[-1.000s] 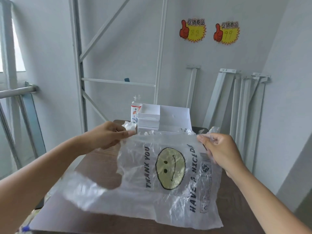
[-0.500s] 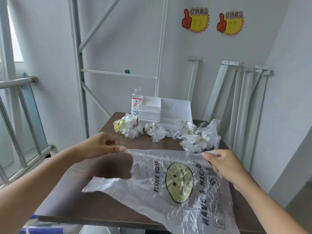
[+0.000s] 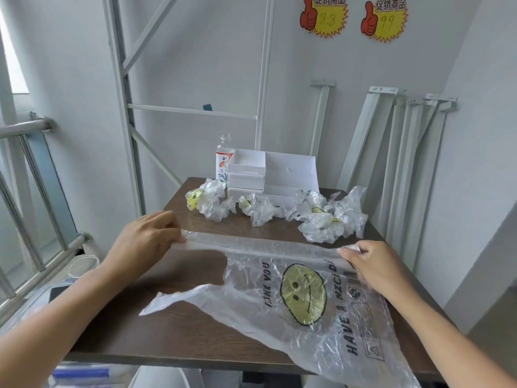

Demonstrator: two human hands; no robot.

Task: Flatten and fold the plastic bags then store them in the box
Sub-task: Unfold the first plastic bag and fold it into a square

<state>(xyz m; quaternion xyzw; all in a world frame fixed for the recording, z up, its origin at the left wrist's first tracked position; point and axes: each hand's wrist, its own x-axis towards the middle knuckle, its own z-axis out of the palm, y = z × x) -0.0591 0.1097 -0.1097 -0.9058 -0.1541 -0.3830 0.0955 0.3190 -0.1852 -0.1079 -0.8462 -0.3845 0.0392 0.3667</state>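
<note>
We hold the smiley plastic bag stretched over the table, left hand pinching at nine o'clock, right hand at three. At twelve lie crumpled bags, a white box and a bottle.

Both bare forearms reached forward over the near edge of the desk. The left hand was by the left edge, palm down, its fingers curled and pinching one end of the plastic bag. Toward the right edge, the right hand, knuckles up, pinched the opposite end.
</note>
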